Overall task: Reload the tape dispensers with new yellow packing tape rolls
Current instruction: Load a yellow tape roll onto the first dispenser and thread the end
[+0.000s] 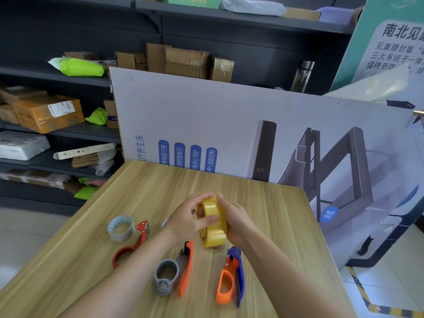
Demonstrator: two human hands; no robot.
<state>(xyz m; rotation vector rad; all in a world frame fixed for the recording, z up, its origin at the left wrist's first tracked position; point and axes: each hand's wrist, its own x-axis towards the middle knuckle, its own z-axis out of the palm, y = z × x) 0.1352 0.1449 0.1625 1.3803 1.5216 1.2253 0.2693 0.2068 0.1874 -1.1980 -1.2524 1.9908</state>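
Left hand (pixel 190 218) and right hand (pixel 235 222) are curling fingers around the yellow tape rolls (pixel 214 236) above the middle of the tabletop (pixel 280 216); the rolls are likely light, rigid and slick, best gripped by the rims.

You've got readable text in two spots. White board (pixel 206 115), centre frame: blue pills (pixel 195 157) read "预警提示", "关心守护", "PP+语音控制" (turned sideways, ends cut off), and the blue tag (pixel 328 214) at lower right reads "床框". Poster (pixel 399 42), upper right: "南北见", "三大系统于一体". Carton label (pixel 61 108), left: too small to read.
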